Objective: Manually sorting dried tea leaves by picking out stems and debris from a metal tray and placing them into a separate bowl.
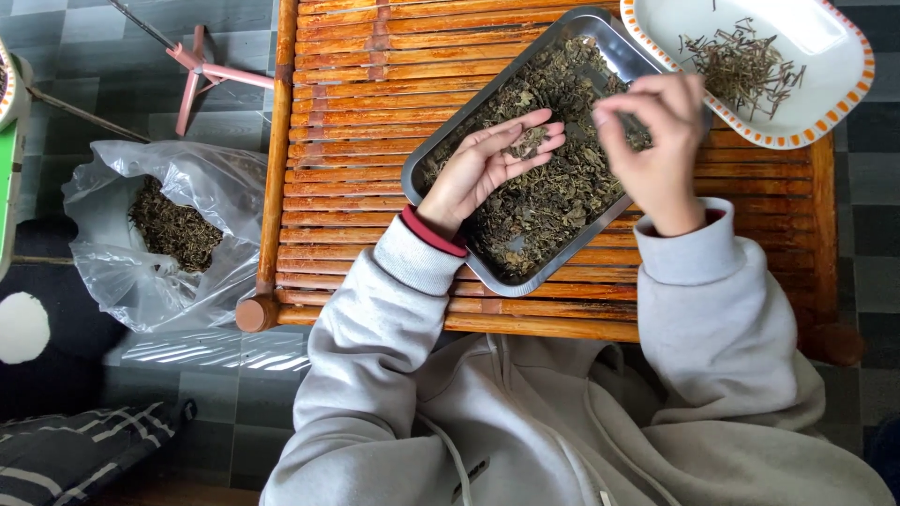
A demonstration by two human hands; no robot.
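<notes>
A rectangular metal tray (pixel 437 156) full of dried dark-green leaves (pixel 544 201) lies slantwise on a slatted wooden table (pixel 356 103). My left hand (pixel 487 161) rests palm up over the tray, fingers apart, with a small heap of leaves on the palm. My right hand (pixel 656 131) hovers over the tray's far end, fingertips pinched together on a small bit of leaf or stem. Behind it stands a white dish (pixel 825 84) with an orange-patterned rim, holding several thin dry stems (pixel 741 61).
On the tiled floor to the left sits an open clear plastic bag (pixel 159 234) with more dried leaves. A pink metal stand (pixel 202 70) lies beyond it. A striped cloth (pixel 84 450) is at the bottom left.
</notes>
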